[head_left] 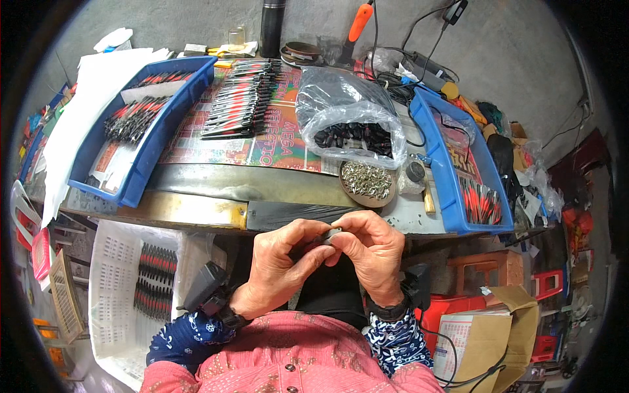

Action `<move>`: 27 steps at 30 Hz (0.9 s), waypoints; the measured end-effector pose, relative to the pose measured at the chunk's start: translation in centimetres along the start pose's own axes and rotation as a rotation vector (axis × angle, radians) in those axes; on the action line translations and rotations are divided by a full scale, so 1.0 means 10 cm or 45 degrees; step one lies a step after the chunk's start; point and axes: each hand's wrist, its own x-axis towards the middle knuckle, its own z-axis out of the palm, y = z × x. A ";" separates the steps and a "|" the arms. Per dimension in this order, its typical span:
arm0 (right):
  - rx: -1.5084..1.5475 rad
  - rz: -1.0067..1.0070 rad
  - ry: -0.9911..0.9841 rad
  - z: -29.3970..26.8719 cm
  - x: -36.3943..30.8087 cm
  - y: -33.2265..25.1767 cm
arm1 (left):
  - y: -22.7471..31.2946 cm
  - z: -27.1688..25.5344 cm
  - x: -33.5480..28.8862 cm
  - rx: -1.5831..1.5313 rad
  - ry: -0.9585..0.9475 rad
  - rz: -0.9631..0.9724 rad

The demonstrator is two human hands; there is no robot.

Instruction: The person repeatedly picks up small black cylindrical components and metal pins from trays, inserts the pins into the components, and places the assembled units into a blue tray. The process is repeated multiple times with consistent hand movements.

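Both of my hands meet just off the table's front edge, fingers closed in a pinch. Between the fingertips is a small dark piece with a greyish end (332,234); its kind is hard to make out and the fingers cover most of it. My left hand (280,257) grips it from one side, my right hand (375,254) from the other. Just beyond them on the table sits a round bowl (350,196) of small shiny metal parts (368,180). Behind the bowl lies a clear plastic bag (327,98), its mouth toward me, with black parts (354,139) inside.
A row of slim black-and-red pieces (241,105) lies on printed sheeting. Blue trays with similar pieces stand at left (136,187) and right (481,226). Below left is a white basket (111,288) with more. A cardboard box (517,327) stands low right; cables (393,82) lie behind.
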 end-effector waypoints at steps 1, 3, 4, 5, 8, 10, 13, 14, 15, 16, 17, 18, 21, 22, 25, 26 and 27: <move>-0.006 0.000 -0.002 0.01 0.01 0.00 | 0.00 -0.01 0.01 0.093 0.014 0.036; -0.008 -0.009 0.004 0.03 0.03 0.01 | 0.00 -0.02 0.03 0.195 0.044 0.094; -0.005 -0.014 0.012 0.04 0.04 0.01 | 0.00 -0.03 0.04 0.203 0.060 0.114; 0.002 -0.014 0.022 0.04 0.05 0.02 | 0.00 -0.03 0.05 0.231 0.078 0.140; -0.011 0.003 0.035 0.06 0.09 0.03 | -0.01 -0.06 0.06 0.306 0.095 0.153; -0.083 0.048 0.014 0.07 0.10 0.01 | -0.03 -0.08 0.06 0.295 0.111 0.146; -0.221 0.149 -0.106 0.02 0.16 -0.07 | -0.04 -0.12 0.05 0.390 0.110 0.176; -0.277 0.197 -0.152 -0.01 0.20 -0.11 | -0.05 -0.14 0.06 0.453 0.109 0.191; -0.357 0.182 -0.166 -0.06 0.25 -0.16 | -0.04 -0.15 0.07 0.445 0.108 0.206; -0.437 0.178 -0.171 -0.11 0.31 -0.20 | -0.05 -0.17 0.08 0.455 0.112 0.220; -0.507 0.151 -0.186 -0.15 0.39 -0.23 | -0.05 -0.18 0.09 0.464 0.116 0.234; -0.654 0.027 -0.140 -0.19 0.49 -0.23 | -0.06 -0.20 0.10 0.472 0.111 0.229; -1.116 -0.210 -0.071 -0.35 0.87 -0.20 | -0.07 -0.26 0.12 0.502 0.096 0.212; -1.254 -0.281 -0.060 -0.41 0.98 -0.18 | -0.08 -0.28 0.12 0.515 0.092 0.203; -1.532 -0.403 -0.004 -0.53 1.30 -0.03 | -0.12 -0.34 0.16 0.539 0.096 0.227; -1.556 -0.417 -0.008 -0.57 1.38 0.03 | -0.14 -0.36 0.17 0.555 0.098 0.235; -1.578 -0.428 -0.011 -0.60 1.45 0.09 | -0.15 -0.38 0.18 0.545 0.106 0.230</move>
